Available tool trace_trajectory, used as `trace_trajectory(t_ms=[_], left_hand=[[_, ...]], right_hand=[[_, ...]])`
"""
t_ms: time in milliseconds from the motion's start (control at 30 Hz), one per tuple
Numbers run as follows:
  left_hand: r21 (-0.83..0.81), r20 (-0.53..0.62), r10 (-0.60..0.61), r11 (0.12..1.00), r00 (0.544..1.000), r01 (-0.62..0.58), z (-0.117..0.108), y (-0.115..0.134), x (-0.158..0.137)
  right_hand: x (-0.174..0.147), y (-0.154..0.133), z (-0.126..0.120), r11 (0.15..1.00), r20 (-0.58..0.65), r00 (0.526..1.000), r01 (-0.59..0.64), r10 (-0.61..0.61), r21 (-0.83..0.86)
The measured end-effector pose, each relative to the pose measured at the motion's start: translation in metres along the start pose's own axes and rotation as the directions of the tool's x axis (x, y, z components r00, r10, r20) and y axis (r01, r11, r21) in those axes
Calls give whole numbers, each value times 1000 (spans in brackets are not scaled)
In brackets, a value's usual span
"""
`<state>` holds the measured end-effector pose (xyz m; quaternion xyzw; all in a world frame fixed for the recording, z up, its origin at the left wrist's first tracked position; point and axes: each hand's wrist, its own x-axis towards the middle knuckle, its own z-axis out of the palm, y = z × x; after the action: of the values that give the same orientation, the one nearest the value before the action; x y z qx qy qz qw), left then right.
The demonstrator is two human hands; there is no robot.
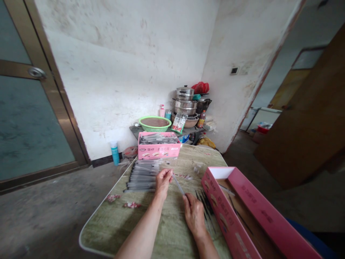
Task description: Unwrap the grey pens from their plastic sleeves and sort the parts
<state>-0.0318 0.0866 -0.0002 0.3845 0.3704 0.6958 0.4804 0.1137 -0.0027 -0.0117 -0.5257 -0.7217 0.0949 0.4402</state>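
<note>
My left hand (163,180) pinches the upper end of a slim, pale grey, pen-like tube (178,184) above the table. Its lower end is gripped in my right hand (193,212), so the tube slants between both hands. Left of my left hand, many similar grey tubes with dark ends (142,176) lie side by side in a pile. Thin black sticks (206,207) lie on the table just right of my right hand. Behind the pile stands a pink box (159,150) filled with more grey tubes.
A long open pink box (223,212) with a few thin pieces inside takes up the table's right side. The table (107,230) has a rounded pale edge. Beyond it, a low shelf holds a green basin (155,128) and stacked steel pots (185,104). A blue spray can (114,153) stands left.
</note>
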Motion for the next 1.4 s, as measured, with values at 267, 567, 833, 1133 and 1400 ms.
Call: trace_trajectory(t_ms=[267,567,833,1133,1400], left_hand=[[-24,127,12,1000,992,-9,-3,8,1],[37,178,46,998,983,-53,18,6,-8],[465,102,294,830,950,-307,-16,61,5],[864,432,277,145,858,-481,-78,74,20],[826,514,249,113,821,-552,-94,44,24]], right_hand=[[1,0,-4,900,84,970,-242,227,363],[3,-10,2,950,13,990,-137,139,280],[-1,-11,-4,986,-43,997,-64,71,152],[1,-14,-4,987,-10,998,-58,60,152],[0,-12,-2,993,-27,998,-50,54,107]])
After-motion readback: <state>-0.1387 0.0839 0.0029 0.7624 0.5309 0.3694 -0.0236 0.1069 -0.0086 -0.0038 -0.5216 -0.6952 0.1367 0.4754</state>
